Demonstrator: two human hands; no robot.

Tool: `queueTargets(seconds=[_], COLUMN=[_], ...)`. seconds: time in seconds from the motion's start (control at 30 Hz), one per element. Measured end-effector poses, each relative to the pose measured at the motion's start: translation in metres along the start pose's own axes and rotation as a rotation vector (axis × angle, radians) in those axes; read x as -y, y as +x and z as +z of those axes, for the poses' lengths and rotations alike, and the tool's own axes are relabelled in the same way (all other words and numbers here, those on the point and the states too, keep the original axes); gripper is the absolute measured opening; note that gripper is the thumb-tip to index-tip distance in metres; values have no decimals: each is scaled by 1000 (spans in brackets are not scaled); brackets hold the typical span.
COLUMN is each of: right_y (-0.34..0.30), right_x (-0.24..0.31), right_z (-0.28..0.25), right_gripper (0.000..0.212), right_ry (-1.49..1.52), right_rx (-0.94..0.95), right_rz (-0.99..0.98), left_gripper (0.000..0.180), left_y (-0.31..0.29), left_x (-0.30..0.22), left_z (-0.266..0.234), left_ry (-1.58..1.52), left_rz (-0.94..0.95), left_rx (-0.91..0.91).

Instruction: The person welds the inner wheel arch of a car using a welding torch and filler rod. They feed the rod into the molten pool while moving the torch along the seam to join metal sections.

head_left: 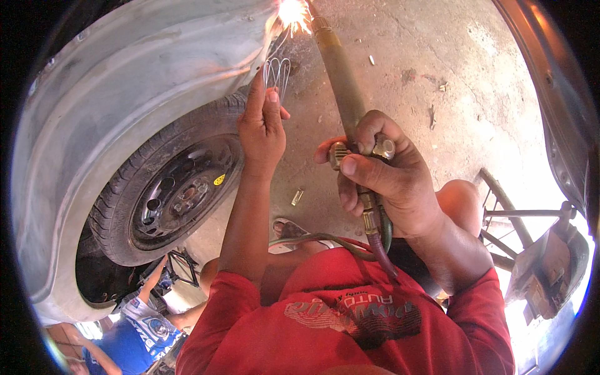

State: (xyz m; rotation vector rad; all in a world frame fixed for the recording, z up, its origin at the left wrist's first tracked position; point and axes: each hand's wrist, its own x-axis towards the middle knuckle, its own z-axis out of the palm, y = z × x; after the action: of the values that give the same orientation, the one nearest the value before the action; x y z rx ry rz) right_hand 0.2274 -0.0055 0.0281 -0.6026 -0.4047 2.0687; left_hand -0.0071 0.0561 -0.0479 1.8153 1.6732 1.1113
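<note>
My right hand (400,181) is closed around the valve end of a brass gas welding torch (340,78), thumb and fingers about its knobs. Bright sparks (294,14) glare at the torch tip, beside the edge of a grey car body panel (137,56); the glare hides the exact spot. In my left hand (264,134), thumb and fingers pinch a thin looped wire (278,70) just below the sparks. Red and green hoses (382,250) run from the torch down past my red shirt.
A car wheel (181,194) with a black steel rim sits under the panel at left. Another person in a blue shirt (134,337) is at lower left. At right are a metal-legged stand (512,215) and a dark curved panel (556,81). Small scraps (297,197) lie on the concrete floor.
</note>
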Motion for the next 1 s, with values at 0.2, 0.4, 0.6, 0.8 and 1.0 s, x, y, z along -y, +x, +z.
queueTargets(seconds=[0.2, 0.4, 0.6, 0.8, 1.0], right_y=[0, 2, 2, 3, 2], right_x=[0, -3, -1, -4, -1], right_z=[-1, -7, -5, -6, -4], right_gripper=[23, 21, 20, 21, 22], right_ry=[5, 28, 18, 33, 19], right_rx=[-7, 38, 31, 38, 21], right_rz=[13, -11, 0, -19, 7], left_gripper=[45, 46, 44, 44, 44], left_y=[0, -1, 1, 2, 2], left_x=[-1, -4, 0, -1, -2], left_z=[0, 1, 3, 3, 2], left_ry=[-8, -28, 9, -16, -17], left_rz=[-21, -47, 9, -24, -54], left_rx=[7, 16, -10, 17, 28])
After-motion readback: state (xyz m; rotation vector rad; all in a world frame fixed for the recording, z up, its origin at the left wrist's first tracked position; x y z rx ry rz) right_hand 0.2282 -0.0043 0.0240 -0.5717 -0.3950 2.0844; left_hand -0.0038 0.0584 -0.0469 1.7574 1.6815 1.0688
